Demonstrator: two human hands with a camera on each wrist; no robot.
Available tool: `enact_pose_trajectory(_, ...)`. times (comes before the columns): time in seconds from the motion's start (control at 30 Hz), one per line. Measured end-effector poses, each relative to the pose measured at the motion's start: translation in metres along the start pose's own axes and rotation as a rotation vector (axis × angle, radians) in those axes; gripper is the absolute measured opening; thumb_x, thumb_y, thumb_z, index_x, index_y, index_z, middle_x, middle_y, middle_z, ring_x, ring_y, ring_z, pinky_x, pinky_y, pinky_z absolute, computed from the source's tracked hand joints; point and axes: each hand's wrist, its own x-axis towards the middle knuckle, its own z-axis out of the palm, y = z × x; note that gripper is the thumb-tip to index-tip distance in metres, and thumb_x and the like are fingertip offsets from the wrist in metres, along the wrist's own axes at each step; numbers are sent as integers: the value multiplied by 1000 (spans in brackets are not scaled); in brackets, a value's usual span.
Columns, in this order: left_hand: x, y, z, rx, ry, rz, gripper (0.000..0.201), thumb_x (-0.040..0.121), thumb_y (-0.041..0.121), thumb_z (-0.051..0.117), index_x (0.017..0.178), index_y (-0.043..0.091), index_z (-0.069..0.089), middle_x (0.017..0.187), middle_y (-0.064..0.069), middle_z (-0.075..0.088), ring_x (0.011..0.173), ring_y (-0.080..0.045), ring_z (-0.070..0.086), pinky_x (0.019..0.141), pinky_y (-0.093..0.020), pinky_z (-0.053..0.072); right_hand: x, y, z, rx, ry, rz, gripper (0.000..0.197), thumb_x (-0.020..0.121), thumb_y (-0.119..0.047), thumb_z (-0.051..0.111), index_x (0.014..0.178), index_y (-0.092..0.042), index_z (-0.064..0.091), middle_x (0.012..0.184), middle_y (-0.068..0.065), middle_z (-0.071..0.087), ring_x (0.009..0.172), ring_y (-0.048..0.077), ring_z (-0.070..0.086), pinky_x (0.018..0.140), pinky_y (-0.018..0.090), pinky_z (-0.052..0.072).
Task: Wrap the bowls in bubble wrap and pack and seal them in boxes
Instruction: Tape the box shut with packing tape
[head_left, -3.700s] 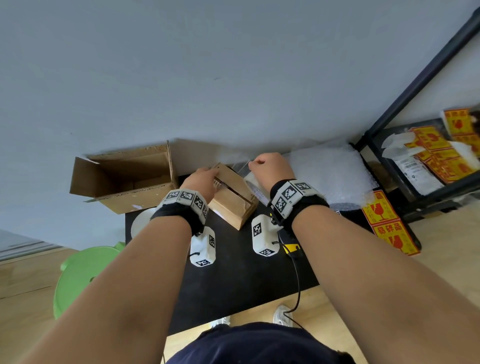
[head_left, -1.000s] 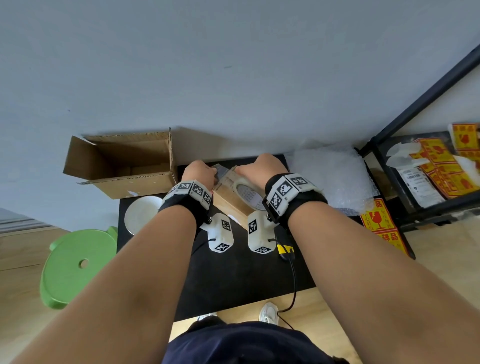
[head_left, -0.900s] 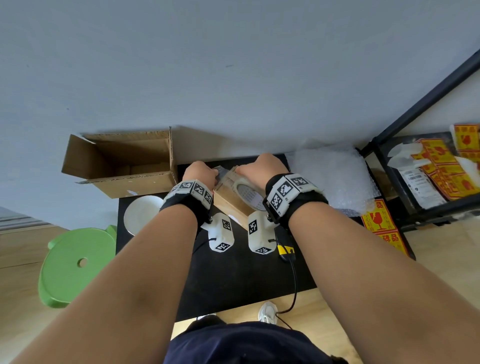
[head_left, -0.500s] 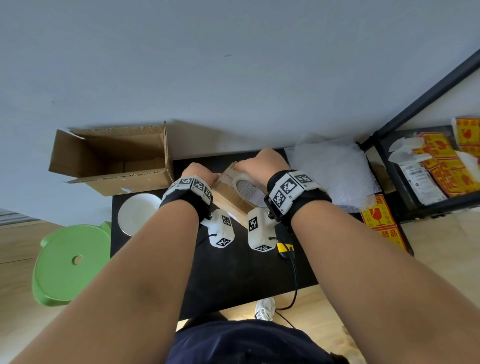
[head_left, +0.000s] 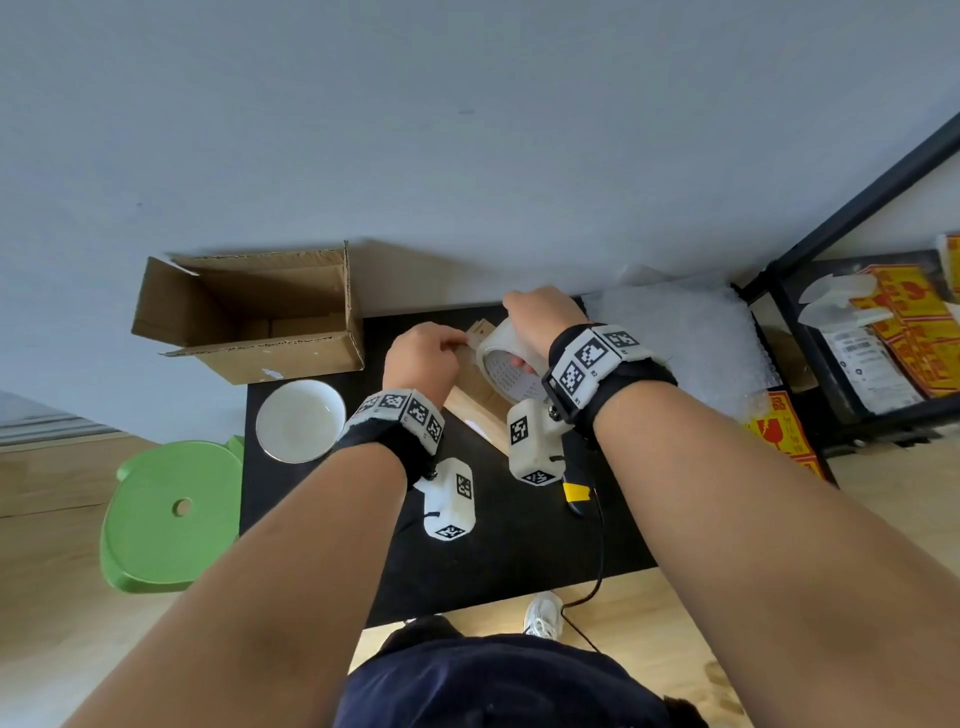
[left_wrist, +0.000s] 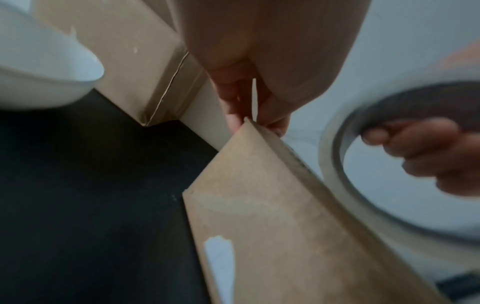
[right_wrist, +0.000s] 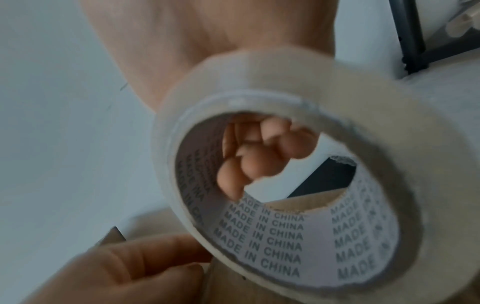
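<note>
Sealing is under way on one small box (head_left: 480, 400) at mid-table: the right hand (head_left: 540, 317) grips a smooth, pale tape roll (head_left: 506, 364) through its printed core, and the left hand (head_left: 423, 358) pinches the box's top corner. Left to do: a glossy white bowl (head_left: 300, 420) sits bare, beside an open corrugated carton (head_left: 249, 312). Crinkly bubble wrap (head_left: 685, 338) lies at right.

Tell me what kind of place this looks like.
Probably a small packing station: a tape roll over a small cardboard box, bubble wrap, and fragile-goods stickers beside a shelf.
</note>
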Motion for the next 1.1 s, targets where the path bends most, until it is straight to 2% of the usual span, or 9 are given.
enact_pose_trajectory(0.13,-14,-6,8,162,-54,195,45,93,3,43,128,22,62,134,2,56,121,-20,52,99,-32,43,-10,1,-12,76,0,69,32,91,-43,57,103,-14,51,94,4,57,78,23,56,59,26,43)
enact_pose_trajectory(0.3,-14,-13,16,296,-236,156,65,93,2,44,150,29,31,157,7,28,141,-16,32,114,-36,32,-21,19,-16,45,-70,49,68,80,-64,61,125,-12,57,110,3,62,95,21,62,78,30,50)
enact_pose_trajectory(0.43,-15,-5,11,532,-376,113,66,99,9,35,154,32,8,161,14,2,149,-16,7,118,-47,19,-29,32,-16,133,-76,17,53,88,-52,57,120,-10,62,113,6,65,99,22,62,84,32,49)
enact_pose_trajectory(0.53,-19,0,9,610,-412,81,67,100,11,35,154,31,0,161,15,-6,149,-17,-1,119,-52,14,-34,37,-15,184,-57,-4,47,89,-47,56,119,-11,63,113,7,66,97,23,62,72,29,46)
enact_pose_trajectory(0.6,-21,2,10,633,-413,58,69,100,10,35,154,31,-3,161,15,-9,149,-18,-3,119,-54,11,-34,37,-15,152,-39,-19,45,89,-48,57,113,-11,65,108,6,66,90,21,62,66,27,45)
enact_pose_trajectory(0.77,-23,9,12,671,-406,11,75,98,7,38,153,31,-8,160,14,-12,149,-21,-5,118,-57,9,-38,44,-20,98,2,0,46,85,-44,65,113,-8,61,101,2,62,89,20,59,76,29,46)
enact_pose_trajectory(0.87,-24,12,15,677,-410,-19,76,98,6,38,153,31,-8,160,14,-13,149,-21,-6,118,-57,8,-44,56,-25,47,-33,74,41,79,-40,69,101,-5,64,93,8,69,84,26,68,80,36,56)
enact_pose_trajectory(0.97,-26,16,15,672,-406,-40,76,98,5,38,153,31,-8,160,14,-13,149,-21,-6,118,-57,6,-51,72,-22,-116,-43,126,26,79,-32,65,86,-7,64,81,9,69,76,26,69,71,32,53)
enact_pose_trajectory(1.1,-30,19,15,681,-403,-47,76,97,3,36,153,31,-8,160,14,-13,149,-22,-7,118,-58,4,-55,100,-7,-82,0,161,30,77,-41,65,77,-12,57,74,7,66,69,25,65,61,30,47)
